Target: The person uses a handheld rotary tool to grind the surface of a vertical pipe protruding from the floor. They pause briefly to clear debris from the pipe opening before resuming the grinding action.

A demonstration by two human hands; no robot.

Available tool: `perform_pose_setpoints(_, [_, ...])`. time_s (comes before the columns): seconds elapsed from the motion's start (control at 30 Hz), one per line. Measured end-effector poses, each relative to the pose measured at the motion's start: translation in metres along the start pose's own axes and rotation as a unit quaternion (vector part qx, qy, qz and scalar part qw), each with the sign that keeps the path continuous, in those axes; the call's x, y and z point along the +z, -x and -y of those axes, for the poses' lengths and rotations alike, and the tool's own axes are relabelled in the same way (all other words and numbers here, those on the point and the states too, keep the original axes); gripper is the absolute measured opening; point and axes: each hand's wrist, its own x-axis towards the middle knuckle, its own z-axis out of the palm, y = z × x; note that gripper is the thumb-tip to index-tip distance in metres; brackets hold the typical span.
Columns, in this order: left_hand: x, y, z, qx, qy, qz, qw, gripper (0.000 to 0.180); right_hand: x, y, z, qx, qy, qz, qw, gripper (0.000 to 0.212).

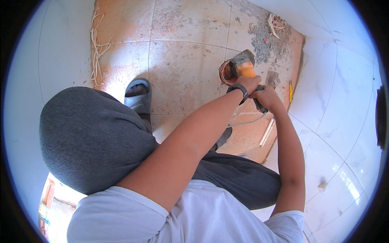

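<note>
A yellow angle grinder [246, 70] with a dark grey head and a black rear handle is held low over the tiled floor, to the right of centre. My left hand [249, 82], with a dark watch on its wrist, is wrapped around the yellow body. Behind it, my right hand [265, 96] grips the black handle, and a thin cord trails from its end. The grinder's head is at a round orange-brown pipe opening [222, 73] in the floor. Whether the disc touches the rim is hidden by the head.
Grey rubble [268, 42] and a bundle of white cord [276, 25] lie at the far right. A yellow-handled tool [290, 91] and white strips [266, 132] lie along the right wall. More white cord [96, 52] runs along the left wall. My sandalled foot [138, 97] stands left of the opening.
</note>
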Motion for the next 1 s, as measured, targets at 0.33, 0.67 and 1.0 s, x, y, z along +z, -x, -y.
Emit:
perform_pose_setpoints(0.33, [0.000, 0.000, -0.010, 0.009, -0.010, -0.015, 1.000, 0.065, -0.006, -0.001, 0.005, -0.020, -0.016, -0.006, 1.000, 0.048])
perform_pose_setpoints(0.67, [0.001, 0.000, 0.002, 0.002, -0.048, -0.019, 0.999, 0.069, 0.004, 0.002, -0.006, -0.008, -0.018, -0.007, 1.000, 0.047])
perform_pose_setpoints(1.0, [0.004, 0.006, 0.000, 0.018, -0.084, -0.050, 0.995, 0.068, 0.012, 0.009, -0.009, -0.003, -0.099, -0.003, 0.995, 0.043])
